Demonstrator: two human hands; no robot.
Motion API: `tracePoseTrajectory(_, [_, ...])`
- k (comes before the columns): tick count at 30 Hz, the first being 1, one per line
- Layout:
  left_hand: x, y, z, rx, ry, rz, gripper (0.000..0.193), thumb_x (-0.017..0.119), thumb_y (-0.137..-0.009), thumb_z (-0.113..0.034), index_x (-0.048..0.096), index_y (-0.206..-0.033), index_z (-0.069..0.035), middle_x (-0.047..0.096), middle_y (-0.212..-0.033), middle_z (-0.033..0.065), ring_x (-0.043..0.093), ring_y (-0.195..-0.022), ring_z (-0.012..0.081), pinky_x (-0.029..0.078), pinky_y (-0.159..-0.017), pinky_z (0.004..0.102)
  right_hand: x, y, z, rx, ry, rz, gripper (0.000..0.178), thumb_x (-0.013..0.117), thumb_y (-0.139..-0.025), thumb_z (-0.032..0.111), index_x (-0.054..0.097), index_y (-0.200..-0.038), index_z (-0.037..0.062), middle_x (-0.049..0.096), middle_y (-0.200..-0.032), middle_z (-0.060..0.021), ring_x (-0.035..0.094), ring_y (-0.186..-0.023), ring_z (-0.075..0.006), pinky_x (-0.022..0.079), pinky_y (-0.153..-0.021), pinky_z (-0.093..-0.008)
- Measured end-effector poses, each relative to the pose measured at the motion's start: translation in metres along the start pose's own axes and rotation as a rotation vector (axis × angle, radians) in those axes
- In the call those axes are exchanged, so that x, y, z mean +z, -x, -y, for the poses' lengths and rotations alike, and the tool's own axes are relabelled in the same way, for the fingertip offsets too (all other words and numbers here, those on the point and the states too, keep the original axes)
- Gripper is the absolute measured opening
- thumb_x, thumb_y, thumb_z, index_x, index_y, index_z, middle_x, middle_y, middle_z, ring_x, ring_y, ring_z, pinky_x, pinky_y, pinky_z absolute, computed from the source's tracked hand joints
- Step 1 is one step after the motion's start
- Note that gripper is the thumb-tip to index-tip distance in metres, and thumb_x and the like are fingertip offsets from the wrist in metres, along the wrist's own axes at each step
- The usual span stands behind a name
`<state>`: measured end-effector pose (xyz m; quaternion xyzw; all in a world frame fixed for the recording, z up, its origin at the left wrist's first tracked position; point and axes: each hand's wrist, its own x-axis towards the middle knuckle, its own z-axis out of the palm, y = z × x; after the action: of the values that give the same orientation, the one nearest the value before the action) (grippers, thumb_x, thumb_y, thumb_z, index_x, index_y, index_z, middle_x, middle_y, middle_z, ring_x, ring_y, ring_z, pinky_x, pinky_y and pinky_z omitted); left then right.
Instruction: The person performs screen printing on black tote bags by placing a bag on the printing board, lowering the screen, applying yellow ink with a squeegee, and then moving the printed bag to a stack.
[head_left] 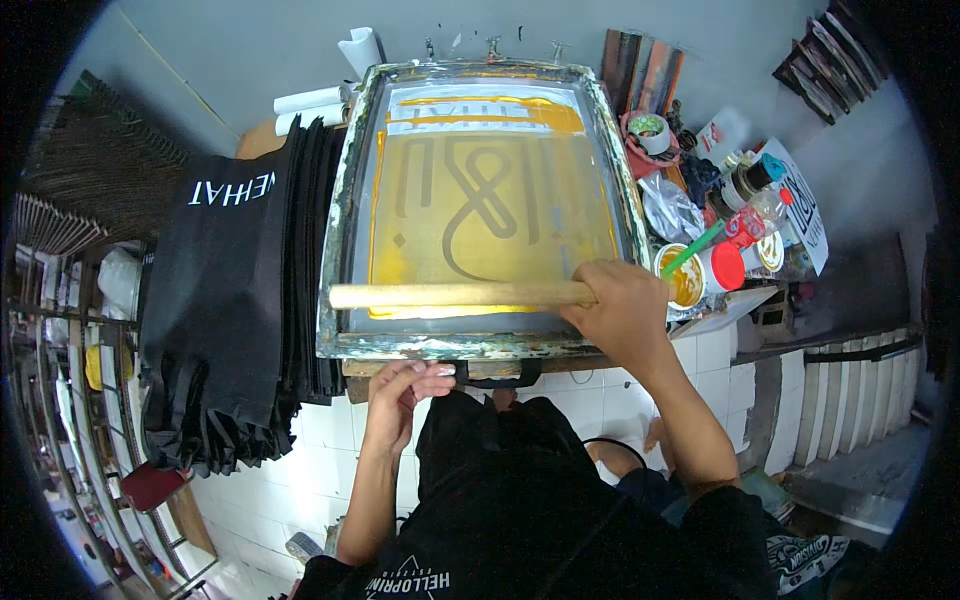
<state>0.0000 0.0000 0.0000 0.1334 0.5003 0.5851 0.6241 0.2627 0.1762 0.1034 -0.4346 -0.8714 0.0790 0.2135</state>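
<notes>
A screen-printing frame (480,349) with a paint-stained rim lies in front of me. Its yellowish mesh (420,255) carries a curling design, with streaks of yellow-orange ink along the edges and far end. My right hand (622,312) is closed round the right end of a squeegee (450,295), whose long pale wooden handle lies crosswise over the near part of the mesh. The squeegee's blade is hidden beneath the handle. Just below the frame's near edge, my left hand (408,388) has its fingers loosely bent, with nothing visible in them. Beside its fingertips hangs a black strap (500,380).
Black printed bags (220,300) hang in a thick stack left of the frame. At the right stand an ink tub (684,282) with a green stick (695,248), a red-lidded container (724,268) and several bottles. White paper rolls (310,105) lie at the back left.
</notes>
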Motion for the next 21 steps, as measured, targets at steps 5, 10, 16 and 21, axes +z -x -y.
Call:
tracePoseTrajectory(5, [-0.014, 0.010, -0.005, -0.098, 0.030, -0.038, 0.023, 0.058, -0.092, -0.005, 0.061, -0.107, 0.012, 0.072, -0.103, 0.0277, 0.076, -0.092, 0.0341, 0.063, -0.084, 0.0394, 0.012, 0.012, 0.016, 0.029, 0.045, 0.169, 0.039, 0.086, -0.069, 0.037, 0.065, -0.079, 0.0064, 0.067, -0.076, -0.0095, 0.068, -0.075, -0.0307, 0.053, -0.068, -0.0427])
tracePoseTrajectory(10, [-0.003, 0.001, -0.009, -0.120, 0.002, -0.047, 0.028, 0.055, -0.089, -0.004, 0.061, -0.109, 0.015, 0.071, -0.104, 0.0279, 0.075, -0.091, 0.0341, 0.063, -0.084, 0.0398, 0.023, 0.012, 0.005, -0.059, 0.074, 0.083, 0.038, 0.086, -0.062, 0.032, 0.064, -0.082, 0.0081, 0.067, -0.079, -0.0089, 0.067, -0.077, -0.0302, 0.051, -0.067, -0.0422])
tracePoseTrajectory(16, [-0.002, -0.005, -0.006, -0.144, 0.030, -0.051, 0.030, 0.053, -0.086, -0.003, 0.061, -0.108, 0.016, 0.071, -0.104, 0.0290, 0.075, -0.092, 0.0348, 0.063, -0.085, 0.0412, 0.057, -0.045, -0.040, -0.163, 0.172, -0.014, 0.038, 0.086, -0.063, 0.030, 0.062, -0.085, 0.0090, 0.067, -0.082, -0.0105, 0.067, -0.081, -0.0315, 0.050, -0.069, -0.0444])
tracePoseTrajectory(21, [0.000, -0.006, -0.010, -0.172, 0.001, -0.086, 0.035, 0.052, -0.084, -0.006, 0.059, -0.107, 0.018, 0.070, -0.101, 0.0326, 0.074, -0.089, 0.0399, 0.063, -0.085, 0.0467, 0.083, -0.146, -0.084, -0.135, 0.206, -0.018, 0.047, 0.080, -0.077, 0.051, 0.065, -0.084, 0.0075, 0.068, -0.077, -0.0136, 0.069, -0.075, -0.0351, 0.053, -0.068, -0.0484])
